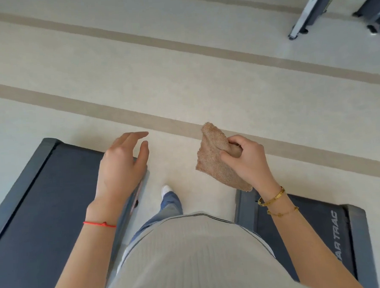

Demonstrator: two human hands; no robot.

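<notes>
Only one wide-angle camera is filming, worn on the person's head. It is looking forward and steeply down, facing the pale beige floor with tan stripes (pixel 181 78). It is catching the left hand (pixel 122 167) and the right hand (pixel 251 162), which is gripping a small brown terry cloth (pixel 212 160), close below the lens, while a dark grey flat treadmill deck (pixel 45 206) is running off the lower left edge.

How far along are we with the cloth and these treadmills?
Done: nothing I can confirm; the left treadmill and the right treadmill show no wipe marks. In hand: the right hand pinches the brown cloth, bunched and held in the air, touching no surface; the left hand is open over the left treadmill's end. Left: probably all the wiping itself, on both machines.
</notes>
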